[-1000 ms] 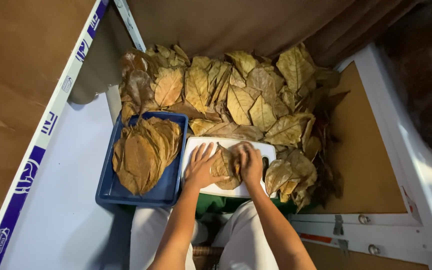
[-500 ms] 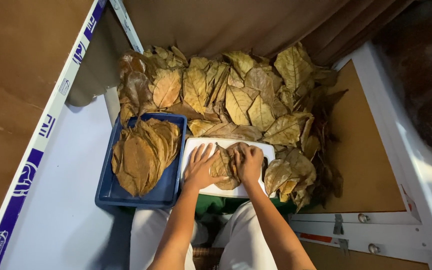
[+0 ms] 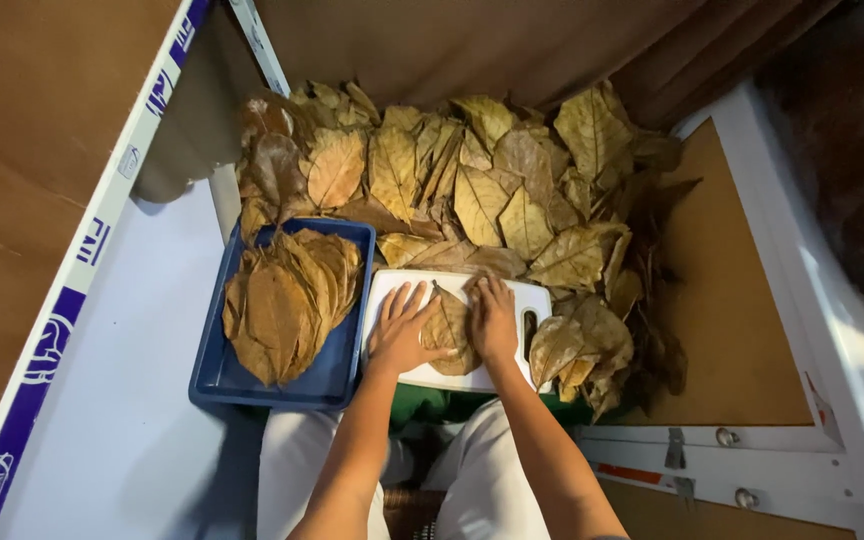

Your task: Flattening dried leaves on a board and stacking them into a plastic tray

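Observation:
A dry brown leaf (image 3: 447, 328) lies on a white cutting board (image 3: 542, 300) resting on my lap. My left hand (image 3: 400, 330) lies flat with fingers spread on the leaf's left side. My right hand (image 3: 493, 318) presses flat on its right side. Left of the board stands a blue tray (image 3: 218, 372) holding a stack of flattened brown leaves (image 3: 287, 298).
A large heap of dry brown leaves (image 3: 472, 180) fills the space beyond the board and spills down its right side. Brown cardboard panels rise at left and behind. A white surface (image 3: 122, 420) lies at left, a brown board with a white frame (image 3: 742, 330) at right.
Both hands have stayed on the leaf, shifting only slightly over it. The tray and the heap have not moved.

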